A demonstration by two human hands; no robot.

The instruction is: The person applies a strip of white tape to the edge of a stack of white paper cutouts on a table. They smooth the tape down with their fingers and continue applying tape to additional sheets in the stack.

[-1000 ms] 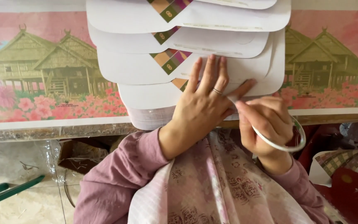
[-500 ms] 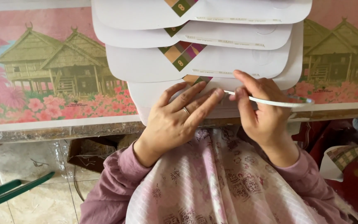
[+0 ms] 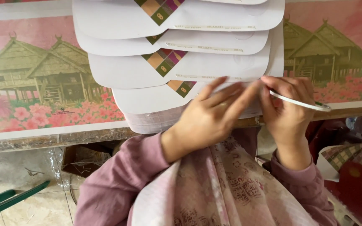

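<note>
A table [image 3: 42,138] covered with a printed sheet of stilt houses and pink flowers carries a fanned stack of white card cutouts [image 3: 177,71] with coloured diamond patches. Below it are pale floor tiles and a green rod [image 3: 9,203]. The left hand [image 3: 208,119] lies flat, fingers spread, pressing the nearest cutout. The right hand [image 3: 288,109], just beside it, pinches a thin white strip [image 3: 302,103] at that cutout's edge.
</note>
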